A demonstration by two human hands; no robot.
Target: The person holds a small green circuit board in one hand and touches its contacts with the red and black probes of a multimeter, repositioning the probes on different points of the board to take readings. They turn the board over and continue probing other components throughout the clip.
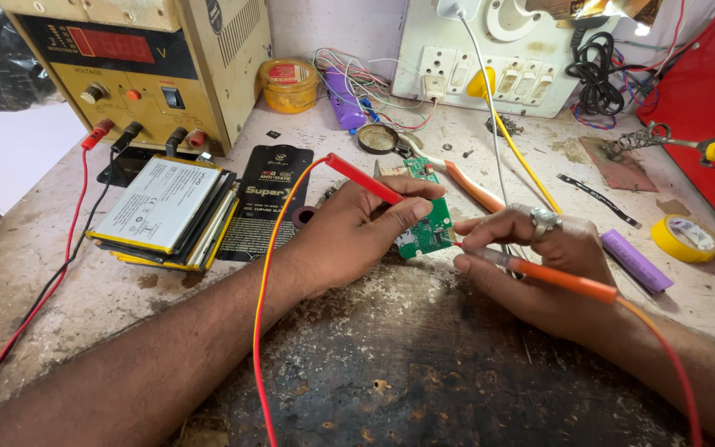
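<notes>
Resting between both hands' grips: green circuit board, left thumb-pinned.

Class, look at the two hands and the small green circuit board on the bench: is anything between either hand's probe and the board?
Nothing visible does. The left hand holds the green circuit board and a red probe; the right hand brings its orange probe to the board's edge.

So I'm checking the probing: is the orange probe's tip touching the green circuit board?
Touching: the head view shows the orange probe in the right hand meeting the green circuit board's right edge.
</notes>
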